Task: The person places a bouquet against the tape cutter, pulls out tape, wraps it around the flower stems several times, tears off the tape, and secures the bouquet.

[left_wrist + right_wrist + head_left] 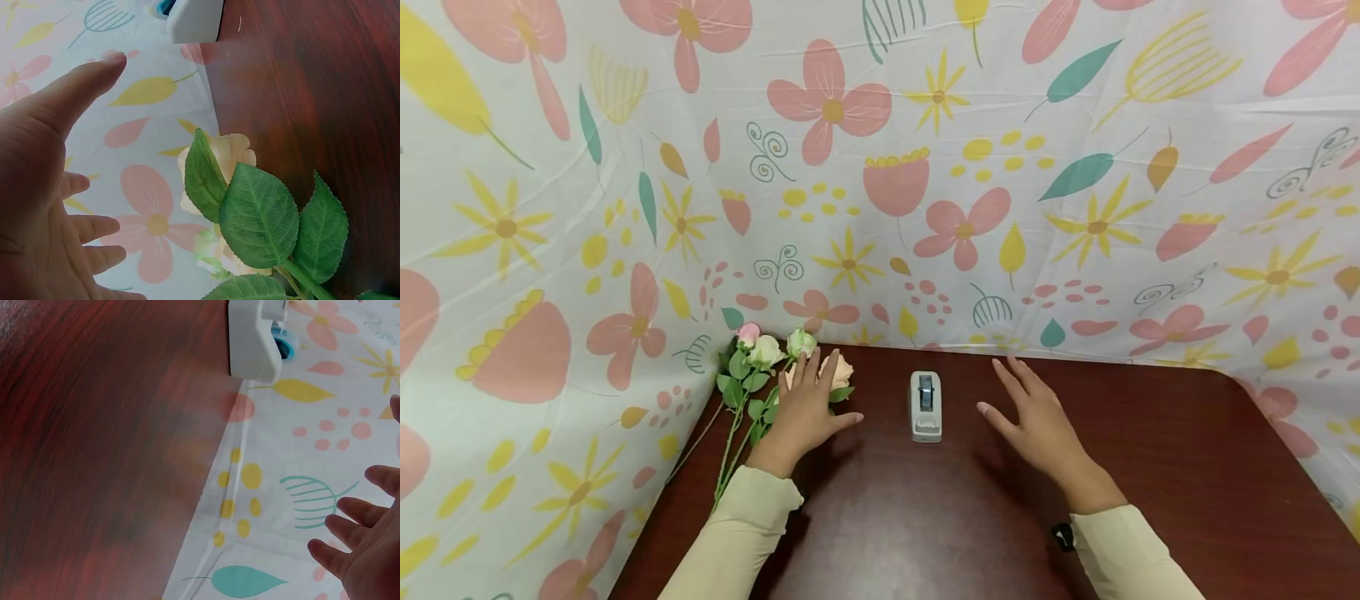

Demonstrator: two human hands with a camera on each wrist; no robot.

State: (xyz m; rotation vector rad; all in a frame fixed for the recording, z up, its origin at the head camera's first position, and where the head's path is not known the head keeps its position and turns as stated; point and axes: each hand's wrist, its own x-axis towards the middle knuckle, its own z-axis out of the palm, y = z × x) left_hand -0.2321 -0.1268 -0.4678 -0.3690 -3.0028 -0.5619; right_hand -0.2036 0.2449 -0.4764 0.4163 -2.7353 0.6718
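Note:
A white tape dispenser (926, 421) with a roll of clear bluish tape stands at the middle of the dark table, between the two hands. My left hand (808, 417) is spread above the artificial roses at the left, overlapping a peach rose (842, 372) in the head view. Beside it are white roses (766, 352) and a pink one (748, 334), with green leaves (259, 215) and long stems. My right hand (1037, 425) hovers to the right of the dispenser, fingers extended and holding nothing. Both palms show in the wrist views with nothing in them.
The reddish-brown table (1210, 467) has a rounded corner at the far right. A white cloth (955, 183) printed with flowers and leaves hangs behind it and along the left side. A small black object (1063, 537) sits at the right sleeve's cuff.

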